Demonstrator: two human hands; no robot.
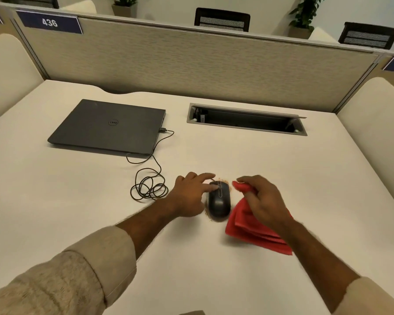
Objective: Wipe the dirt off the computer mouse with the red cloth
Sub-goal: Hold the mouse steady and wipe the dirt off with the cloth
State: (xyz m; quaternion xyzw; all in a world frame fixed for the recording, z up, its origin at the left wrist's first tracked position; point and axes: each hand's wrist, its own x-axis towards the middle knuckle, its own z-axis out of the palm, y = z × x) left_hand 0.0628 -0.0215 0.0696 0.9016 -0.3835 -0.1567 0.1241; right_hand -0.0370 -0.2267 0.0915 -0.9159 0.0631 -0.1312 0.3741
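Steadying the black mouse (219,202) mid-desk (77,201), the left hand (189,196) lays extended fingers on it; beside it, the right hand (263,201) clutches the red cloth (248,228).

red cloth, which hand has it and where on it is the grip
The right hand grips the red cloth by its bunched upper end; the rest hangs to the table. The left hand holds nothing, its fingers resting on the mouse.
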